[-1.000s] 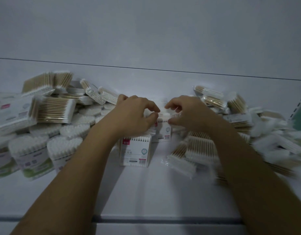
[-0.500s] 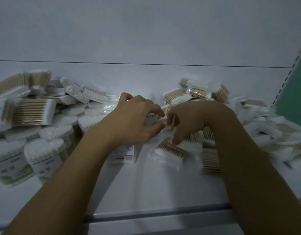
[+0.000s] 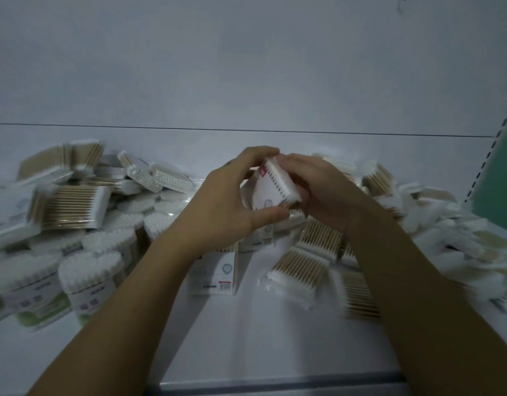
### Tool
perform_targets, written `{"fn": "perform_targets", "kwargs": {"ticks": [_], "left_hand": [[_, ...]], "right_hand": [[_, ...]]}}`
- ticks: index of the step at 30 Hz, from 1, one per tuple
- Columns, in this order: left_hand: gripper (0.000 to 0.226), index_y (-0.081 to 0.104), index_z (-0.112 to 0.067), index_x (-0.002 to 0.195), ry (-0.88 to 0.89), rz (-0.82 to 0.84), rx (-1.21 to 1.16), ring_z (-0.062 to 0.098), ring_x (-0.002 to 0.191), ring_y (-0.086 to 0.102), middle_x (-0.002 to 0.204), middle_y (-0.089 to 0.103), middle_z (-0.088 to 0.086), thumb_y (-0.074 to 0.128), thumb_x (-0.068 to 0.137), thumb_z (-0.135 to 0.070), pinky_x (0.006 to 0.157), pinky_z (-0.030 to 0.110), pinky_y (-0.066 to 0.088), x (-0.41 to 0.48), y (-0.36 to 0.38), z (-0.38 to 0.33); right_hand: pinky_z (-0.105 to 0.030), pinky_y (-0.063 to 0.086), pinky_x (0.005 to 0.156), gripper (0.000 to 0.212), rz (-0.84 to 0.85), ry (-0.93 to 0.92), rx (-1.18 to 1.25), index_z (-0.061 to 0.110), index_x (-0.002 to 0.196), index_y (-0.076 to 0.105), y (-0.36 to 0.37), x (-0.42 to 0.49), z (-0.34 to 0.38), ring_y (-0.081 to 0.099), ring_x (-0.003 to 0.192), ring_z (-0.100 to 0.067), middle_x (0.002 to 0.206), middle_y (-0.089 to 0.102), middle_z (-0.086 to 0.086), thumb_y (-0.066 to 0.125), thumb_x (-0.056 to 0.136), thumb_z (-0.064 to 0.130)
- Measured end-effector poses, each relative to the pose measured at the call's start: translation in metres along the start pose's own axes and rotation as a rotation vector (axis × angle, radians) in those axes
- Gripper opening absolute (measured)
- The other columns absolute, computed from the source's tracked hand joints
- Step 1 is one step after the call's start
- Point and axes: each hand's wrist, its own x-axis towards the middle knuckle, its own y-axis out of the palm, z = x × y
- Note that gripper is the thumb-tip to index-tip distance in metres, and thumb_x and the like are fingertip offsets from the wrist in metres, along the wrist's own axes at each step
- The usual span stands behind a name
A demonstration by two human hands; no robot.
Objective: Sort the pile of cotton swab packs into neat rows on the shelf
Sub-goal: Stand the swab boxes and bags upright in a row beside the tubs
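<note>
White cotton everywhere on this shelf (image 3: 246, 338)! Lower left of the frame, heart-shaped tubs (image 3: 89, 278) stand packed together, with flat wooden-stick packs (image 3: 75, 207) heaped behind them at mid left. On to centre: the left hand (image 3: 226, 201) arches over a white boxed pack (image 3: 275, 190), fingertips curled on its top corner, thumb hooked under its lower edge. The pack sits tilted in the air above the shelf, swab tips showing along its right side. The right hand (image 3: 323, 192) cups that side, fingers wrapped round it, so both hands grip the one pack. Both forearms reach in from the bottom of the frame. Under the left wrist, a matching box (image 3: 218, 272) stands upright on the shelf. Right of centre, a loose pile (image 3: 303, 270) sprawls, blurred. My read: mid-sort, one pack picked out. Next it wants turning upright and setting just beside that standing box.
</note>
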Motion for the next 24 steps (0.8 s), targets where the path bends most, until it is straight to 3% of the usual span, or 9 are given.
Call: {"fn": "perform_targets", "kwargs": {"ticks": [4, 6, 9, 11, 15, 17, 19, 21, 24], "left_hand": [[0.082, 0.043, -0.03, 0.137, -0.062, -0.196, -0.022, -0.005, 0.099, 0.054, 0.115, 0.054, -0.015, 0.083, 0.068, -0.043, 0.073, 0.004, 0.045, 0.001, -0.005, 0.004], [0.091, 0.037, -0.031, 0.143, -0.046, -0.202, 0.019, -0.01, 0.1, 0.052, 0.118, 0.053, -0.016, 0.083, 0.066, -0.049, 0.08, 0.003, 0.043, 0.001, -0.006, 0.006], [0.097, 0.03, -0.037, 0.147, -0.062, -0.181, 0.049, -0.003, 0.118, 0.048, 0.138, 0.049, -0.014, 0.079, 0.067, -0.057, 0.099, 0.02, 0.04, 0.002, -0.007, 0.012], [0.087, 0.032, -0.037, 0.146, -0.109, -0.194, 0.01, -0.001, 0.119, 0.05, 0.137, 0.05, -0.013, 0.073, 0.072, -0.057, 0.094, 0.01, 0.038, 0.002, -0.008, 0.015], [0.045, 0.054, -0.029, 0.129, -0.113, -0.197, 0.033, -0.005, 0.095, 0.061, 0.102, 0.065, -0.017, 0.069, 0.087, -0.035, 0.076, -0.001, 0.037, 0.002, -0.01, 0.021], [0.032, 0.06, -0.027, 0.121, -0.103, -0.201, 0.127, 0.0, 0.093, 0.061, 0.101, 0.066, -0.015, 0.066, 0.09, -0.033, 0.078, 0.004, 0.039, 0.002, -0.01, 0.023], [0.028, 0.062, -0.027, 0.118, -0.092, -0.184, 0.232, 0.004, 0.092, 0.061, 0.102, 0.066, -0.014, 0.063, 0.091, -0.032, 0.086, 0.02, 0.046, 0.002, -0.012, 0.024], [0.023, 0.064, -0.027, 0.115, -0.082, -0.125, 0.291, 0.004, 0.091, 0.061, 0.098, 0.067, -0.014, 0.062, 0.092, -0.029, 0.087, 0.032, 0.048, 0.001, -0.015, 0.026], [0.02, 0.067, -0.027, 0.11, -0.075, -0.019, 0.302, 0.005, 0.091, 0.062, 0.095, 0.069, -0.011, 0.06, 0.092, -0.024, 0.085, 0.033, 0.05, -0.001, -0.017, 0.028]], "right_hand": [[-0.034, 0.057, 0.07, 0.045, 0.082, -0.038, 0.074, 0.002, 0.106, 0.061, 0.004, 0.004, -0.005, 0.069, 0.081, -0.023, 0.089, 0.07, -0.012, 0.06, 0.087, 0.042], [-0.034, 0.056, 0.069, 0.029, 0.026, -0.105, -0.048, 0.004, 0.105, 0.061, 0.003, 0.007, -0.009, 0.066, 0.074, -0.021, 0.084, 0.068, -0.011, 0.066, 0.087, 0.027], [-0.026, 0.053, 0.054, 0.009, -0.135, -0.175, -0.087, 0.004, 0.097, 0.066, 0.001, 0.013, -0.015, 0.063, 0.065, -0.02, 0.077, 0.066, -0.011, 0.061, 0.091, 0.007], [-0.027, 0.055, 0.055, 0.013, -0.154, -0.161, -0.088, 0.001, 0.1, 0.068, -0.002, 0.013, -0.017, 0.062, 0.07, -0.026, 0.084, 0.066, -0.019, 0.058, 0.092, 0.006], [-0.034, 0.057, 0.059, 0.015, -0.196, -0.157, -0.24, 0.01, 0.099, 0.07, -0.005, 0.008, -0.015, 0.066, 0.071, -0.028, 0.082, 0.069, -0.016, 0.059, 0.091, 0.005], [-0.037, 0.06, 0.061, 0.018, -0.292, -0.181, -0.499, 0.022, 0.089, 0.07, -0.007, 0.007, -0.014, 0.07, 0.071, -0.023, 0.077, 0.071, -0.005, 0.062, 0.087, 0.005], [-0.041, 0.061, 0.064, 0.019, -0.321, -0.199, -0.766, 0.027, 0.081, 0.066, -0.011, 0.008, -0.014, 0.07, 0.071, -0.019, 0.073, 0.068, 0.006, 0.066, 0.081, 0.008], [-0.038, 0.06, 0.068, 0.022, -0.242, -0.148, -0.872, 0.032, 0.079, 0.063, -0.011, 0.009, -0.016, 0.068, 0.074, -0.015, 0.076, 0.066, 0.01, 0.068, 0.079, 0.01], [-0.023, 0.055, 0.065, 0.021, -0.089, -0.094, -0.949, 0.03, 0.086, 0.065, -0.008, 0.012, -0.026, 0.064, 0.073, -0.009, 0.082, 0.065, 0.011, 0.072, 0.077, 0.012]]}}
